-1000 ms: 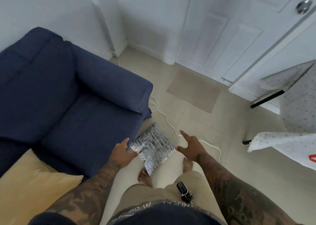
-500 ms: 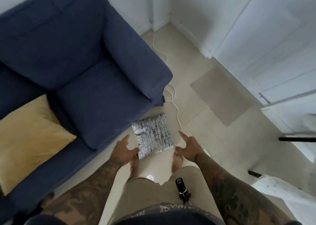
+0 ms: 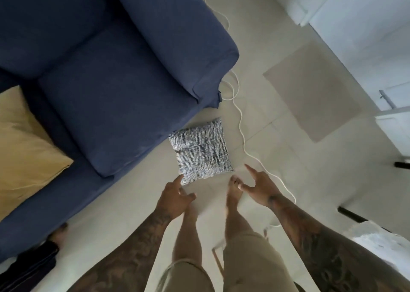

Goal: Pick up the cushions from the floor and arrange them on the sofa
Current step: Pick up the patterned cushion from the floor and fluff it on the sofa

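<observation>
Floor (image 3: 261,48): pale cream tiles, glossy, filling the centre and right of the frame; faint grout lines run diagonally.
Darker tile patch (image 3: 310,92): a beige-brown rectangle set into the floor, right of centre in the upper half.
Sofa (image 3: 106,87): navy fabric, occupying the upper left; one rolled arm juts toward the upper centre, a seat cushion lies below it, its front edge angled to the lower left.
Yellow cushion (image 3: 24,141): mustard colour, lying on the sofa seat at the left edge of the frame.
Patterned cushion (image 3: 200,151): square, black-and-white woven print, flat on the floor at frame centre, just beside the sofa's front corner.
White cable (image 3: 240,123): trails from the top centre past the sofa arm, curves right of the patterned cushion and passes under the right hand.
Wall and door (image 3: 359,25): white surfaces along the upper right; a metal fitting shows at the right edge.
Left hand (image 3: 175,196): below the cushion's lower left corner, fingers spread wide, index tip at or just short of the fabric; it grips nothing.
Right hand (image 3: 258,184): below the lower right corner, apart from the cushion, fingers splayed and empty.
Legs and feet: bare, in tan shorts, standing directly below the cushion between the two hands.
</observation>
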